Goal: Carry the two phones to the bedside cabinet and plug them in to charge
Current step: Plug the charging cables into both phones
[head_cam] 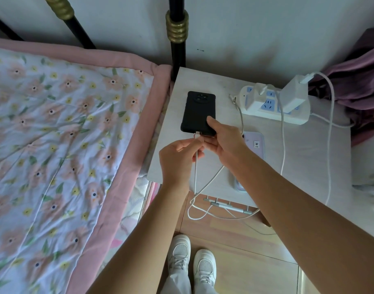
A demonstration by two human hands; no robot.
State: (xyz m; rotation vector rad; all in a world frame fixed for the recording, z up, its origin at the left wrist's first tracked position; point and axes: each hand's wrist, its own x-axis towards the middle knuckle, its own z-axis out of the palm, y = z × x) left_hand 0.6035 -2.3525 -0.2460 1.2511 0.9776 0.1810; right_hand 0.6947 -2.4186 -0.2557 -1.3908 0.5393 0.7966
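Observation:
A black phone [197,111] lies face down on the pale bedside cabinet [304,145], near its left side. My right hand [224,137] grips the phone's lower right corner. My left hand [179,160] pinches the plug of a white charging cable [205,183] right at the phone's bottom port. A second phone in a lilac case [255,143] lies on the cabinet, mostly hidden under my right forearm. A white power strip [266,107] with two white chargers stands at the cabinet's back.
The bed with a flowered quilt [54,134] and pink border touches the cabinet's left side. A black bedpost [177,39] rises behind. Purple cloth [360,92] is piled at the right. White cables loop over the cabinet's front edge above the wooden floor.

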